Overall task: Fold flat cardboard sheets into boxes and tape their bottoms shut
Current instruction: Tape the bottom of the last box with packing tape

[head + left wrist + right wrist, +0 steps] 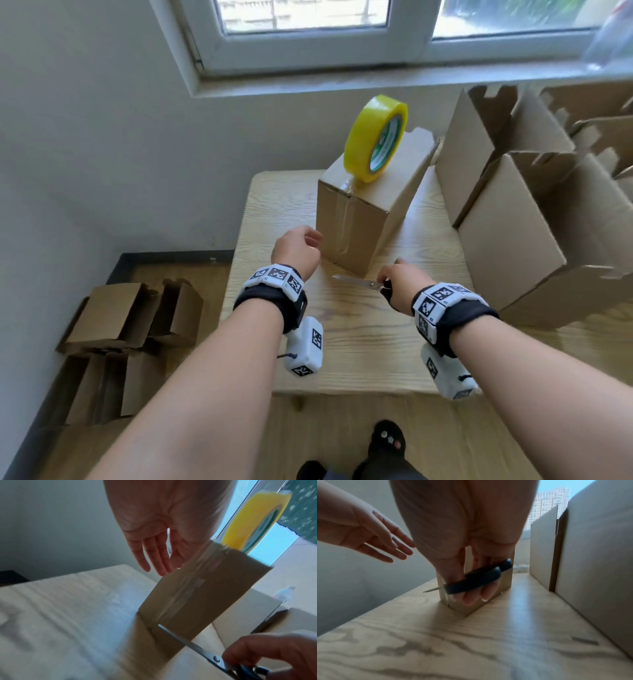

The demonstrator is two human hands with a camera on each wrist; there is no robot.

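Matt cardboard box (363, 209), glossy yellow tape roll (375, 138), wood-grain table (359, 335), metal-bladed scissors (359, 282).

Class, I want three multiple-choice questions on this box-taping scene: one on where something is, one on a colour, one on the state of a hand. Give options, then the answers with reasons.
1. Where does the tape roll stand?
A. on the table
B. on top of the taped box
C. on the floor

2. What colour is the tape roll?
A. yellow
B. red
C. white

3. What is the left hand doing?
A. gripping the scissors
B. holding the tape roll
C. open, holding nothing

Answers: 1 B, it stands on edge on the box top. 2 A, its band is yellow. 3 C, its fingers are straight; the right hand grips the scissors.
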